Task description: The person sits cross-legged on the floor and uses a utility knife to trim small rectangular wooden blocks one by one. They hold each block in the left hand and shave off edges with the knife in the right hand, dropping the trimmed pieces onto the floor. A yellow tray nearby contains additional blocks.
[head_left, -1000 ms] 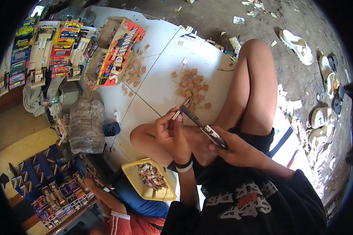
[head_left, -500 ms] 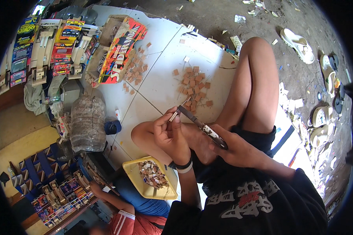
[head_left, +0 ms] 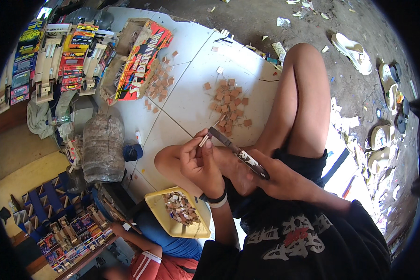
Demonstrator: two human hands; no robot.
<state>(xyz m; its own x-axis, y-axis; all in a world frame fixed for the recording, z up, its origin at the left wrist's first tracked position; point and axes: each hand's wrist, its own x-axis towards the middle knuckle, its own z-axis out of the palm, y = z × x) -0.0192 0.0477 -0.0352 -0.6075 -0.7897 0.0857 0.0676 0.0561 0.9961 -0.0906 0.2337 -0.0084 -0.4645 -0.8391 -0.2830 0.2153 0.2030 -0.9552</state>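
Note:
Raised over my folded leg, my left hand [head_left: 203, 165] pinches a small pale wooden piece [head_left: 204, 140] between thumb and fingers. My right hand [head_left: 280, 175] is closed round the white-patched handle of a knife-like tool [head_left: 227, 141] with a dark, blunt-ended blade. The blade's tip meets or nearly meets the piece at my left fingertips; exact contact is too small to make out. Beyond my hands, small brown square tiles [head_left: 229, 99] with thin sticks among them lie heaped on the white tiled floor [head_left: 182, 100].
A yellow basin [head_left: 153, 211] of small pieces stands left of my left forearm. Farther left are another tile pile [head_left: 162, 81], a printed cardboard box [head_left: 142, 63], a wrapped bundle [head_left: 103, 147] and wooden toy trucks [head_left: 81, 56]. A co-worker's red sleeve [head_left: 147, 266] shows lower left. Sandals [head_left: 352, 52] lie right.
The tool's blade has tilted slightly against the small wooden piece, and my right hand has shifted a little. Both hands keep their holds. The whole view has drifted slightly.

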